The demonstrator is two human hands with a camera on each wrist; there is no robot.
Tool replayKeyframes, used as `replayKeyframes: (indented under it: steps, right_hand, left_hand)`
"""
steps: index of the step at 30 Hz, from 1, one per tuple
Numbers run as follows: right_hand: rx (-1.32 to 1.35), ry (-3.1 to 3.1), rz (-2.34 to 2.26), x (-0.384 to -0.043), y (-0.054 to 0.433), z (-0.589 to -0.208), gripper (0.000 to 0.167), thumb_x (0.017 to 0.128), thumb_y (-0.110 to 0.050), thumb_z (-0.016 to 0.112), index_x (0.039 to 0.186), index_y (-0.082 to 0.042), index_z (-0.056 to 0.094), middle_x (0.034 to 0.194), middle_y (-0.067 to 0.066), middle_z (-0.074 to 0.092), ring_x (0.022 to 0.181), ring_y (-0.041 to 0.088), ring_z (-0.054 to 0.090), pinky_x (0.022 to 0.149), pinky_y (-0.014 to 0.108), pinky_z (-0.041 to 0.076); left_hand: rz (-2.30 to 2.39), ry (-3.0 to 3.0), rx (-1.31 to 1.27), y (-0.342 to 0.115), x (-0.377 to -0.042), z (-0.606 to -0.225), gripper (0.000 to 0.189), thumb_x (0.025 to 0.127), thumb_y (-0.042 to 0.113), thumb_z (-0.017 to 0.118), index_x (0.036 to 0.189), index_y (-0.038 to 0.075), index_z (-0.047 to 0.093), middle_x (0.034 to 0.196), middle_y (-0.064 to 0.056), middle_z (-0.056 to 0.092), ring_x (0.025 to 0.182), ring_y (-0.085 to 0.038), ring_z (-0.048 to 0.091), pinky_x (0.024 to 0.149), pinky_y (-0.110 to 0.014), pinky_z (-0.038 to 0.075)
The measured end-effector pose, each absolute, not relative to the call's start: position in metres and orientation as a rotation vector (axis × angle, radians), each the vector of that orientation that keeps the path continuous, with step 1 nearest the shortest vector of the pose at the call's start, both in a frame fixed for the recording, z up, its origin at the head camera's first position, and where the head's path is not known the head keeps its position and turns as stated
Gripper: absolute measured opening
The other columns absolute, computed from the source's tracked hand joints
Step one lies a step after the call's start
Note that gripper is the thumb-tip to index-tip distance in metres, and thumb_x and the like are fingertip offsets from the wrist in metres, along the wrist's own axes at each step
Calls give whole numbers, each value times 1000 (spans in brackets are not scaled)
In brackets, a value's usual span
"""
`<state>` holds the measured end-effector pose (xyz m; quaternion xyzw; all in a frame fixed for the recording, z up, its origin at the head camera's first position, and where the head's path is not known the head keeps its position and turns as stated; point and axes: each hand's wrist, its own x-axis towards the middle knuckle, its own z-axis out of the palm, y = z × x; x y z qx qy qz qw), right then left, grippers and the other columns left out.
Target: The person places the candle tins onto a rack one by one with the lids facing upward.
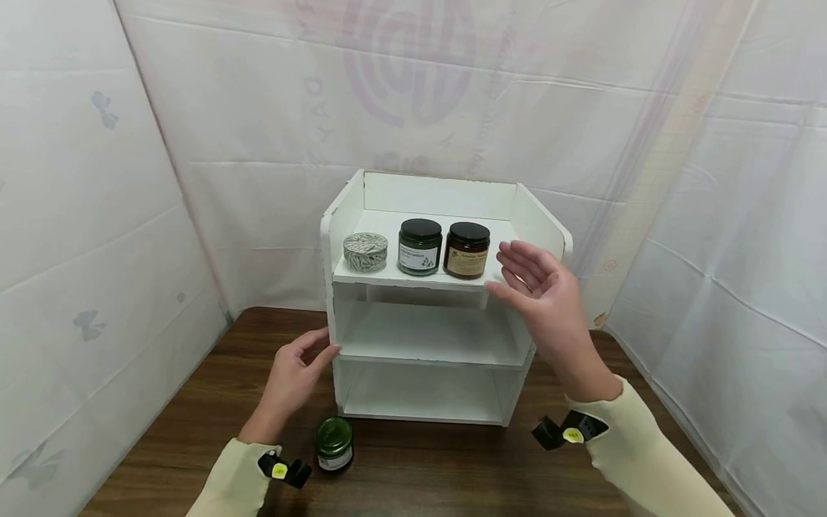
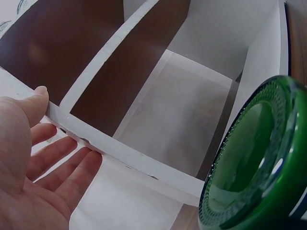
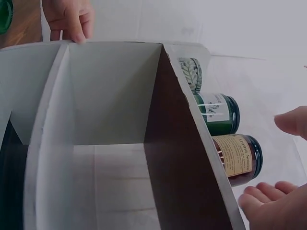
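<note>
A white shelf unit [image 1: 426,332] stands on the table. My left hand [image 1: 292,377] touches the front edge of its left side with the thumb; the fingers [image 2: 53,155] lie fairly straight along the outer side. My right hand [image 1: 545,305] is held up with relaxed fingers, apart from and right of a brown candle jar [image 1: 466,250] with a black lid and tan label. Beside that jar on the top shelf sit a dark green candle jar [image 1: 420,248] and a round patterned tin [image 1: 365,252]. A green glass jar [image 1: 334,445] stands on the table by my left wrist.
The brown wooden table [image 1: 426,467] carries the shelf unit. White printed sheets [image 1: 413,93] hang behind and on both sides. Raised side panels and a back panel [image 1: 439,195] border the top shelf. Wrist cameras [image 1: 568,431] are strapped over the pale sleeves.
</note>
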<state>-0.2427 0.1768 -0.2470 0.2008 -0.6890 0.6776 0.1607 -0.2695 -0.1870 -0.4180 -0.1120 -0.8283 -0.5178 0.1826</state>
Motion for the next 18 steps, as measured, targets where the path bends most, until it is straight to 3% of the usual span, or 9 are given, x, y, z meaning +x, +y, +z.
replayKeyframes:
  steps: [5, 11, 18]
  right_hand:
    - [662, -1840, 1987, -234, 175, -262, 66, 84, 14, 74, 144, 6, 46, 145, 14, 59, 136, 22, 57, 109, 30, 46]
    - [885, -1730, 2070, -224, 167, -291, 65, 82, 24, 68, 142, 12, 46, 146, 22, 57, 137, 28, 56, 111, 37, 45]
    - [1041, -1684, 2063, -216, 150, -336, 59, 84, 18, 71, 137, 18, 46, 143, 25, 59, 136, 30, 57, 112, 40, 45]
  left_hand:
    - [-1455, -2343, -315, -187, -269, -417, 43, 102, 30, 66, 138, 7, 64, 132, -17, 69, 117, -32, 67, 85, -11, 50]
    - [-1437, -2343, -313, -188, -270, -417, 41, 101, 30, 67, 136, 8, 65, 130, -15, 71, 114, -28, 68, 85, -14, 52]
    - [-1433, -2345, -317, -188, -270, -415, 41, 99, 30, 71, 135, 12, 67, 127, -11, 72, 111, -19, 68, 86, -17, 54]
